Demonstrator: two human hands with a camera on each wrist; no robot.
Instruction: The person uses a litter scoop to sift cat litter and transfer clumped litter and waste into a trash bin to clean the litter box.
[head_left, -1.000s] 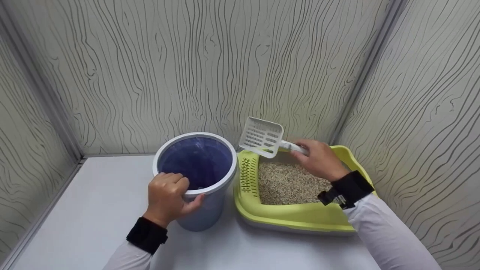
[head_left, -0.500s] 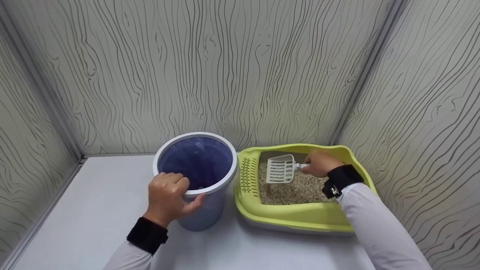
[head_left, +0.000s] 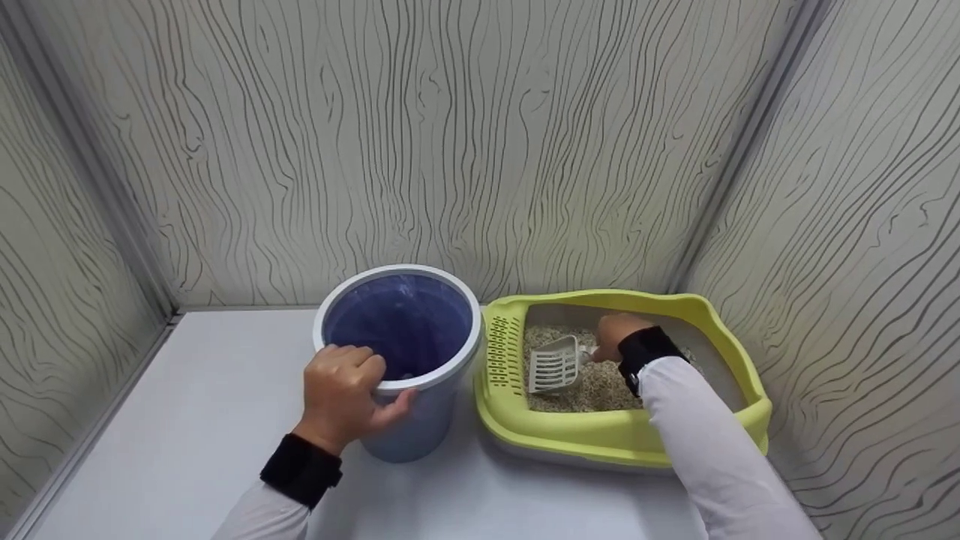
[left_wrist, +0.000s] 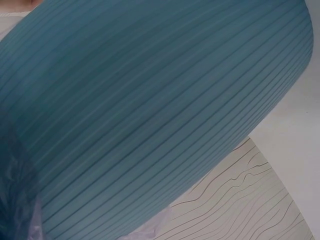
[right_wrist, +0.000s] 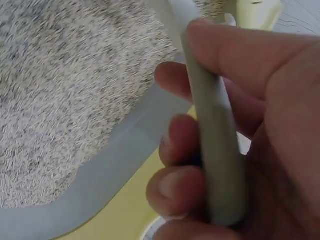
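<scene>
In the head view a blue trash can point(head_left: 409, 442) with a white rim stands left of centre, lined with a dark blue bag point(head_left: 397, 322). My left hand point(head_left: 341, 390) grips its near-left rim, fingers over the edge and thumb outside. To its right sits a yellow-green litter box point(head_left: 570, 431) holding tan pellet litter point(head_left: 600, 390). My right hand point(head_left: 616, 334) is inside the box and holds a white slotted litter scoop point(head_left: 555, 365) by its handle, blade low at the litter. The right wrist view shows my fingers curled round the scoop handle point(right_wrist: 215, 145). Ribbed can wall point(left_wrist: 165, 110) fills the left wrist view.
Both containers stand side by side on a white table point(head_left: 202, 420). Wood-grain patterned panels point(head_left: 420, 135) rise behind and on both sides. A perforated step point(head_left: 504, 352) forms the left end of the litter box.
My right hand has lowered the scoop from above the box's back-left edge down to the litter. The box has shifted slightly right in view. My left hand keeps its grip on the rim.
</scene>
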